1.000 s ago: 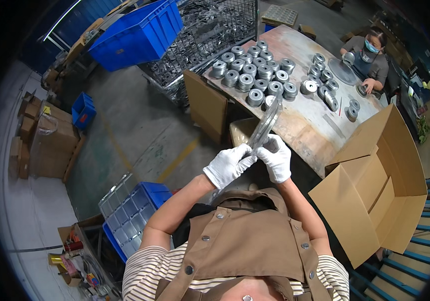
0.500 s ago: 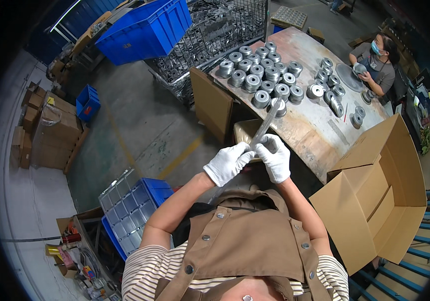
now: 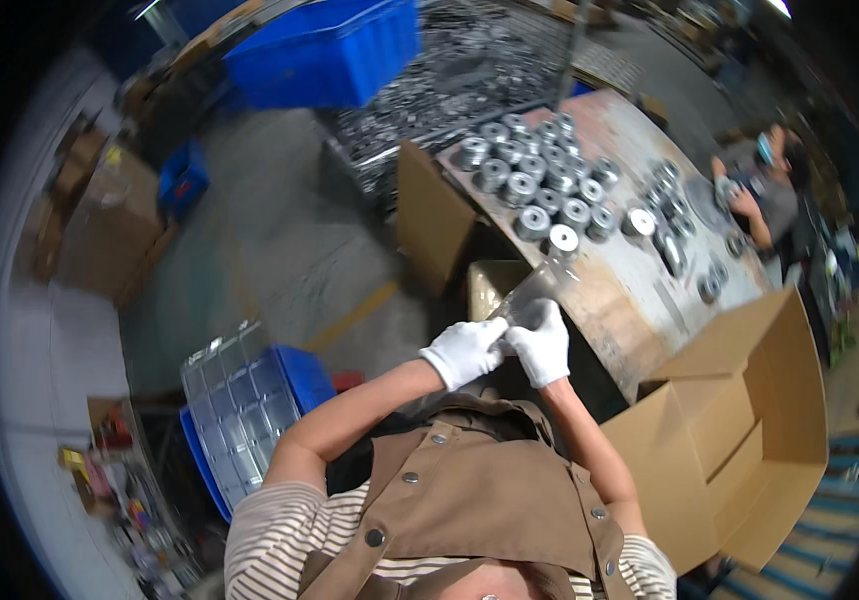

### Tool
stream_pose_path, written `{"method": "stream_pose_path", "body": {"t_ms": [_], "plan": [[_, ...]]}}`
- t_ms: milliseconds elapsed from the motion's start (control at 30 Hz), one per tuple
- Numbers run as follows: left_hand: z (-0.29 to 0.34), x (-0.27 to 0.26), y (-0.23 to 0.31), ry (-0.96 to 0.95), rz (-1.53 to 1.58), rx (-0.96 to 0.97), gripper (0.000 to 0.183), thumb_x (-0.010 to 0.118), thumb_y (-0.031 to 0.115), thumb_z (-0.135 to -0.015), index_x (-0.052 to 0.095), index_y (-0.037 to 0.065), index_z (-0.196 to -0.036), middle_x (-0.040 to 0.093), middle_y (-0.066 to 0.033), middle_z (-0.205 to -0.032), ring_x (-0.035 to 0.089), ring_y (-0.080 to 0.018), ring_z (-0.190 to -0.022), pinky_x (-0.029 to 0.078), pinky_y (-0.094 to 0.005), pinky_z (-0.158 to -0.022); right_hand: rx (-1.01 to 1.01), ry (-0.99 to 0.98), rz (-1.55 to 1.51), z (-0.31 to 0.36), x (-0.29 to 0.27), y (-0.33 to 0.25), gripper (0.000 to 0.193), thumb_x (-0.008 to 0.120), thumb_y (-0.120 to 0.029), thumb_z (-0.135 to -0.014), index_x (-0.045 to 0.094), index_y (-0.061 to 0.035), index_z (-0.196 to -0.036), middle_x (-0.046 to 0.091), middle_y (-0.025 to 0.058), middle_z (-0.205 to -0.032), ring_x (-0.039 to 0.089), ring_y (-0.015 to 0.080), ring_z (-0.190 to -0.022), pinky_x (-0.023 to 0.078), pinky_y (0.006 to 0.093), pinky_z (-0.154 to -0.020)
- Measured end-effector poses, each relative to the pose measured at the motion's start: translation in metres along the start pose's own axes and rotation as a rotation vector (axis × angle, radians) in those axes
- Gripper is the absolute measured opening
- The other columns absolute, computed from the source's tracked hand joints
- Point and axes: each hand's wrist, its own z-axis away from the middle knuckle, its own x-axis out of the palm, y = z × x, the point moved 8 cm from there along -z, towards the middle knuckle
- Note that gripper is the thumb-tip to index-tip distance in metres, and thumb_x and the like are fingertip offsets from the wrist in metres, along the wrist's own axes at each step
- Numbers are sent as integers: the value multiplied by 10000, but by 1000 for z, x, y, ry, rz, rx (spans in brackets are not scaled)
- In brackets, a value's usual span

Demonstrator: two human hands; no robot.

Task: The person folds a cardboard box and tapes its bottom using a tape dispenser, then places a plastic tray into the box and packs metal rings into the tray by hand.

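In front of my chest, my two white-gloved hands grip a piece of clear plastic film (image 3: 534, 287). I cannot tell whether it is a bag or a sheet. My left hand (image 3: 463, 355) is closed at its near end, and my right hand (image 3: 541, 345) is closed beside it, fingers nearly touching the left. The film's far end reaches over the edge of the worktable (image 3: 604, 318), close to stacks of round grey metal parts (image 3: 533, 222) with centre holes. Motion blurs the film and the fingertips.
To the right stands an open carton (image 3: 719, 450). A cardboard panel (image 3: 431, 215) leans at the table's left end, beside a wire cage of metal pieces (image 3: 459, 75) and a blue bin (image 3: 324, 55). Clear compartment trays (image 3: 239, 410) are lower left. A co-worker (image 3: 774, 190) sits across the table.
The film has gone from a narrow folded strip to a wider, flatter piece. My hands have lowered slightly, and the whole view has shifted and tilted.
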Motion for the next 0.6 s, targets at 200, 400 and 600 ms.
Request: {"method": "stream_pose_path", "body": {"t_ms": [200,400,600], "plan": [[32,-138,-45,487,-191,-217,83,557,152,-928,541,71,-930,646,-188,-726,647,-396,-676,513,-492,-603,-52,12,-521,-2,-3,3,196,617,39,-779,578,22,-971,616,107,-870,618,185,-644,561,292,-588],[198,-350,-93,1288,-294,-463,224,519,258,-1017,569,62,-923,607,-76,-741,592,-191,-641,487,-339,-601,-362,-39,-659,-25,-17,-63,183,554,-60,-904,569,3,-1075,593,104,-864,592,189,-605,562,327,-561],[392,-514,-26,1541,58,60,168,503,-118,-914,536,29,-987,595,-116,-960,614,-204,-940,550,-272,-850,-488,116,-489,-75,-19,-63,133,552,-112,-982,562,-13,-1070,576,64,-798,521,141,-594,474,258,-529]]}}
